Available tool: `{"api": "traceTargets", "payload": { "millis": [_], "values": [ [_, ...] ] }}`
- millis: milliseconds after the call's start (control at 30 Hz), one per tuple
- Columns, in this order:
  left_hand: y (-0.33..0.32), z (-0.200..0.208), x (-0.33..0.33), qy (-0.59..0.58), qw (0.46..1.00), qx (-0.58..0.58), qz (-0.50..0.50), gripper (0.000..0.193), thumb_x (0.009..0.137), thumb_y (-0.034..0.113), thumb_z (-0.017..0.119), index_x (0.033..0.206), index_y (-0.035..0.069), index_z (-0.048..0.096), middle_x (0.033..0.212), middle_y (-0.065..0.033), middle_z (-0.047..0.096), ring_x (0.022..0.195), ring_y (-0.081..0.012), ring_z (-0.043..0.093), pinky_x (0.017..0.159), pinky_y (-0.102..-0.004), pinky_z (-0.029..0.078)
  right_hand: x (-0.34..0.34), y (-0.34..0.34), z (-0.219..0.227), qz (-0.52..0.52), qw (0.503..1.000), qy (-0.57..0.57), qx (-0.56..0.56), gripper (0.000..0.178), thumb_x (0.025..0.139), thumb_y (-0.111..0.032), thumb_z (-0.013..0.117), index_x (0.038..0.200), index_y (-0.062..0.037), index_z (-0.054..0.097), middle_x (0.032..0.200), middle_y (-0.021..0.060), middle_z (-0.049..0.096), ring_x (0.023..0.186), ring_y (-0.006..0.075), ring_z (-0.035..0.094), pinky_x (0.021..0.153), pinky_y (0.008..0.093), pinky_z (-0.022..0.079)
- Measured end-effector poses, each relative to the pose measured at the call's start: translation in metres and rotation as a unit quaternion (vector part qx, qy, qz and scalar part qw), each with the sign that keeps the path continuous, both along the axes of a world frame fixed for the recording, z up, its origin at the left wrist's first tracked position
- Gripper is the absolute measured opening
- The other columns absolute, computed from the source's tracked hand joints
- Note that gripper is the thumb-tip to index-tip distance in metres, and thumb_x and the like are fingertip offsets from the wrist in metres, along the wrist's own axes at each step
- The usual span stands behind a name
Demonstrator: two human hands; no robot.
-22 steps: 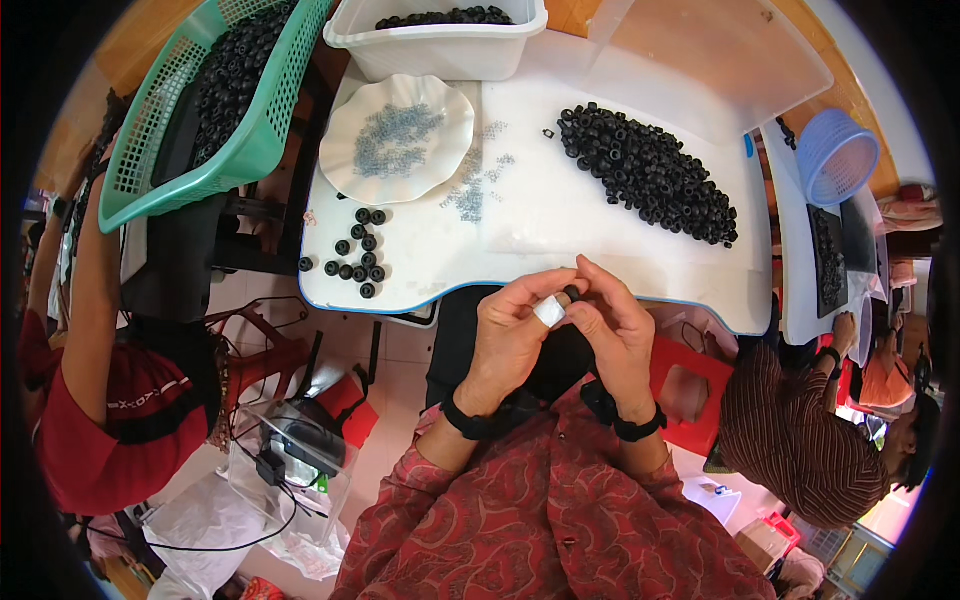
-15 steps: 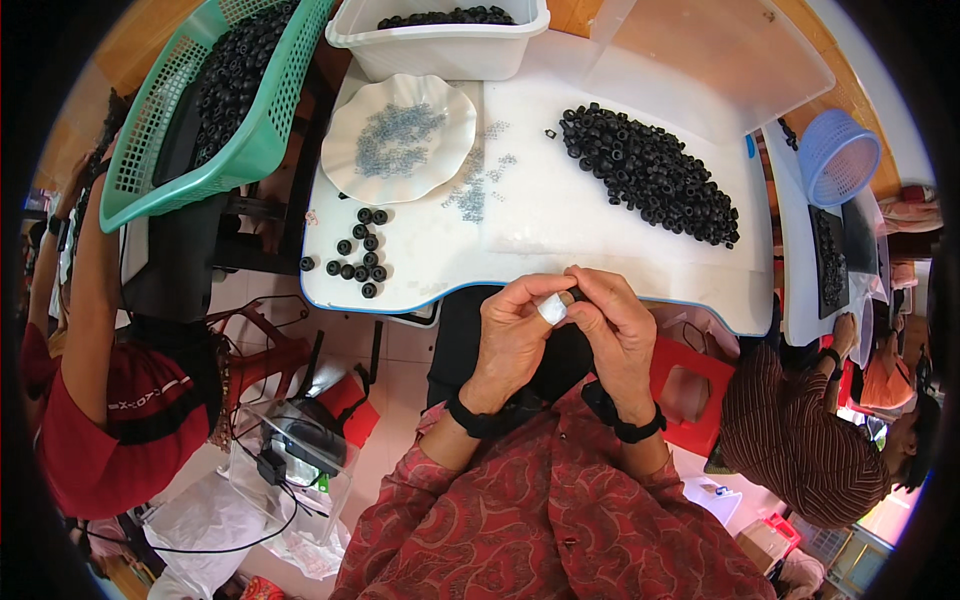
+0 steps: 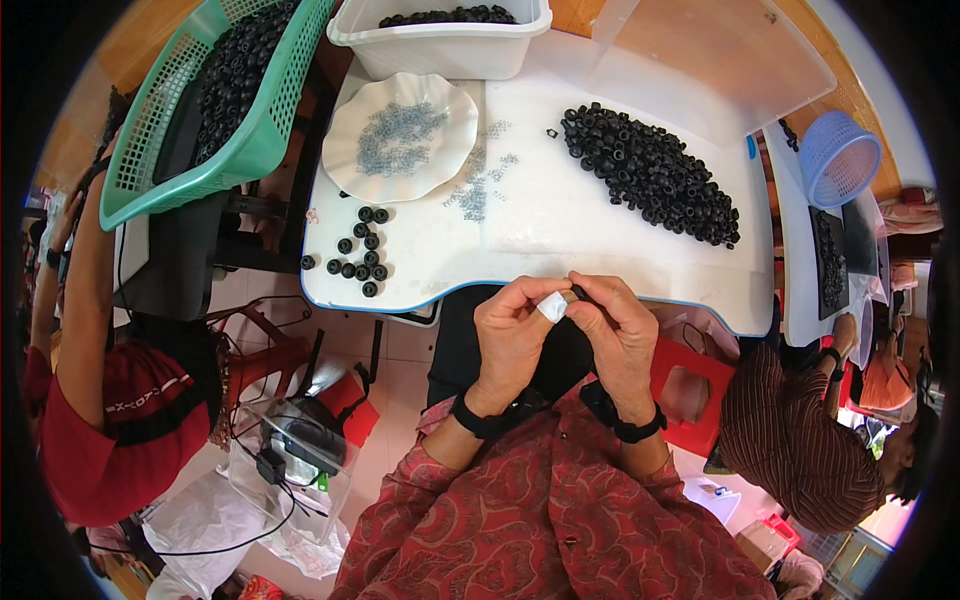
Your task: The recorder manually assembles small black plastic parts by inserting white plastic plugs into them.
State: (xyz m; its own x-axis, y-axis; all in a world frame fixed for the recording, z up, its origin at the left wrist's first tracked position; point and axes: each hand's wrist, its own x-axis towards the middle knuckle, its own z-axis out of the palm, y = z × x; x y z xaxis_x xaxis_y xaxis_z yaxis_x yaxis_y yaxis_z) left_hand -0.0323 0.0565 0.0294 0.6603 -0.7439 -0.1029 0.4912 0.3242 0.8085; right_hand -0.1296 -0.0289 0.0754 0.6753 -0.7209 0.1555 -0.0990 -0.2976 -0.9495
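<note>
My left hand [image 3: 513,345] and my right hand [image 3: 620,338] meet at the table's front edge, fingertips pinched together. Between them shows a bit of a small black part [image 3: 578,292], mostly covered by my fingers. White tape [image 3: 552,307] wraps a digit of my left hand. On the white table [image 3: 420,255], several round black parts [image 3: 371,241] with holes stand loosely grouped at the left. A large heap of similar black parts [image 3: 650,180] lies to the right. A wavy-edged white plate [image 3: 345,150] carries tiny clear pieces [image 3: 395,138], and more of these [image 3: 475,190] are scattered beside it.
A white tub [image 3: 440,50] and a green basket [image 3: 275,110], both with black parts, stand at the back and left. A clear plastic sheet or lid [image 3: 715,60] is at the far right. People sit on either side; a blue basket [image 3: 838,160] is by the right one.
My hands have shifted very slightly, and the pinched fingertips have turned a little around the small black part. The parts on the table look the same.
</note>
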Motion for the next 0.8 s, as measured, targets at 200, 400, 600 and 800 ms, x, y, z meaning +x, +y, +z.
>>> {"api": "traceTargets", "payload": {
  "millis": [200, 400, 600, 800],
  "values": [
    [-0.001, -0.005, 0.008, -0.13, 0.992, -0.007, -0.001, 0.031, 0.085, -0.007, 0.068, 0.116, -0.003, 0.066, 0.125, -0.0101, 0.06, 0.1, -0.0095, 0.058, 0.083, -0.0212, 0.048, -0.001, 0.005, 0.004, -0.029, 0.995, 0.008, 0.096, 0.028, 0.089, -0.003, 0.07, 0.116, 0.0018, 0.066, 0.097, 0.0074, 0.069, 0.085, 0.0113, 0.065, 0.076, 0.0225, 0.051],
    [-0.002, 0.013, 0.014, 0.025, 0.976, -0.137, -0.165, 0.065, 0.082, 0.007, 0.077, 0.139, -0.003, 0.047, 0.14, -0.0187, 0.053, 0.129, -0.0253, 0.051, 0.105, -0.0344, 0.045, -0.001, 0.005, 0.002, -0.017, 0.998, 0.007, 0.054, 0.024, 0.09, 0.0, 0.066, 0.114, 0.0031, 0.064, 0.093, 0.0082, 0.07, 0.085, 0.0116, 0.066, 0.076, 0.0237, 0.053],
    [0.0, 0.011, 0.014, -0.014, 0.984, -0.111, -0.14, 0.053, 0.084, 0.005, 0.075, 0.132, -0.004, 0.054, 0.128, -0.0211, 0.061, 0.119, -0.026, 0.06, 0.1, -0.0355, 0.05, 0.001, 0.009, 0.0, -0.009, 0.999, -0.025, 0.027, 0.021, 0.089, -0.001, 0.068, 0.11, 0.0034, 0.065, 0.092, 0.0077, 0.071, 0.086, 0.0114, 0.066, 0.078, 0.0237, 0.052],
    [0.002, 0.008, 0.012, -0.011, 0.986, -0.107, -0.126, 0.049, 0.084, 0.006, 0.075, 0.129, -0.004, 0.058, 0.126, -0.0213, 0.062, 0.117, -0.0271, 0.061, 0.1, -0.0372, 0.051, 0.003, 0.011, 0.0, -0.005, 0.997, -0.057, 0.048, 0.02, 0.091, -0.003, 0.068, 0.109, 0.004, 0.066, 0.093, 0.0073, 0.071, 0.086, 0.012, 0.066, 0.079, 0.0239, 0.052]
  ]
}}
